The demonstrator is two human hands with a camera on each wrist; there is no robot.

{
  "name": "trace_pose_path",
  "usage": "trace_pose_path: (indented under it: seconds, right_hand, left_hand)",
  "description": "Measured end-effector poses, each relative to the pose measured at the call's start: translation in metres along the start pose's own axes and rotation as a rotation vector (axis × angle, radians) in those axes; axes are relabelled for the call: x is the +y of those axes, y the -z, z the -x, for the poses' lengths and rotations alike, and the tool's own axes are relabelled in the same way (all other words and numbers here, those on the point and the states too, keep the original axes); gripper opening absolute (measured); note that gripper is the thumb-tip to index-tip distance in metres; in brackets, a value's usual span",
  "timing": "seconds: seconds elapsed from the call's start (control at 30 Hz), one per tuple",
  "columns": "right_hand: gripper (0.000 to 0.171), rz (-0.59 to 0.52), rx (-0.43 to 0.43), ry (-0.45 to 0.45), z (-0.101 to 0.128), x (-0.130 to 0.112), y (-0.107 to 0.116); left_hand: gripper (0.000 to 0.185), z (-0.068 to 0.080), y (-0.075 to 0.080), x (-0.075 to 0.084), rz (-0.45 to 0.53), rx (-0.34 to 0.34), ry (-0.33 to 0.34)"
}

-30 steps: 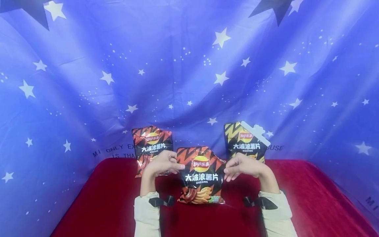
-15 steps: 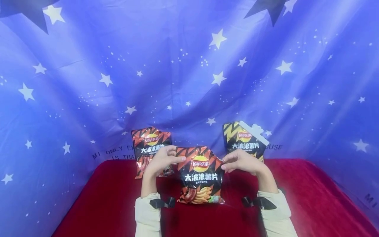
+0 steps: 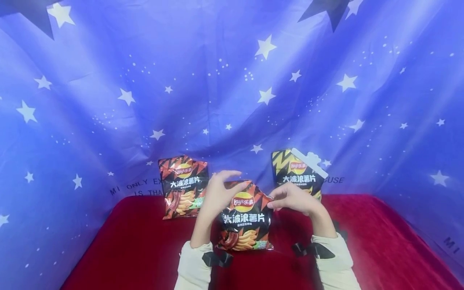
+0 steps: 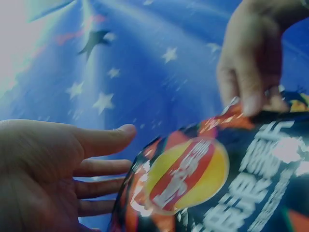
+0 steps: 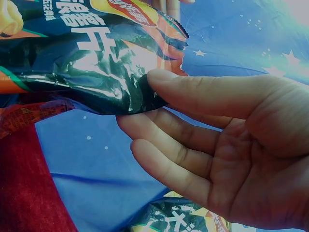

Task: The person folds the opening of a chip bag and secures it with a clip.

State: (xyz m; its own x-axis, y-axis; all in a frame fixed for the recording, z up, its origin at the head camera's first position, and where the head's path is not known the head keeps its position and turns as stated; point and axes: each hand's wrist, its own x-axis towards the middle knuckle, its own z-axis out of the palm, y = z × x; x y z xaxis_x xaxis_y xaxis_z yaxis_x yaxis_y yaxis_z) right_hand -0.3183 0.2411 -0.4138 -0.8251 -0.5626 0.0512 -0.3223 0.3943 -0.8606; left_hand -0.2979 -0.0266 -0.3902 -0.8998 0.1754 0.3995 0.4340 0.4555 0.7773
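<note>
A black and orange chip bag point(image 3: 246, 219) stands upright on the red tablecloth point(image 3: 127, 249) in the middle. My right hand point(image 3: 282, 200) pinches its top right corner between thumb and forefinger; the right wrist view shows this pinch point(image 5: 150, 94) on the bag point(image 5: 87, 53). My left hand point(image 3: 222, 187) is open with straight fingers at the bag's upper left edge and holds nothing. In the left wrist view the left hand point(image 4: 72, 164) lies spread beside the bag point(image 4: 217, 179). Whether it touches the bag I cannot tell.
A second orange and black chip bag point(image 3: 183, 187) leans on the backdrop at the back left. A yellow and black bag point(image 3: 295, 175) with a white clip point(image 3: 309, 161) on its top stands at the back right. A blue starry cloth point(image 3: 232, 80) hangs behind the table.
My left hand has let go of the bag's top left corner, opened, and shifted right and up. The right hand keeps its pinch on the top right corner.
</note>
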Motion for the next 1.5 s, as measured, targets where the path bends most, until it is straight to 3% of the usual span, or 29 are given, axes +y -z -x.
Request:
trace_pose_path:
  seconds: [0.13, 0.5, 0.97, 1.23, 1.5]
  right_hand:
    - [0.014, 0.007, -0.007, 0.016, -0.001, -0.002, -0.001]
    - [0.012, 0.026, 0.002, 0.039, -0.003, -0.007, -0.003]
    - [0.012, 0.023, 0.018, 0.027, -0.001, -0.004, -0.001]
    - [0.013, 0.018, 0.021, 0.03, 0.001, -0.004, -0.001]
    - [0.015, 0.011, 0.057, 0.023, -0.002, 0.002, -0.002]
  left_hand:
    - [0.04, 0.0, -0.009, 0.008, -0.066, 0.004, -0.067]
    - [0.037, -0.003, -0.019, 0.006, -0.164, -0.011, -0.066]
    - [0.029, -0.005, -0.017, -0.003, -0.078, -0.019, -0.057]
    - [0.026, -0.004, -0.008, -0.007, -0.019, -0.091, -0.116]
    - [0.027, -0.005, -0.009, -0.012, -0.005, -0.063, -0.061]
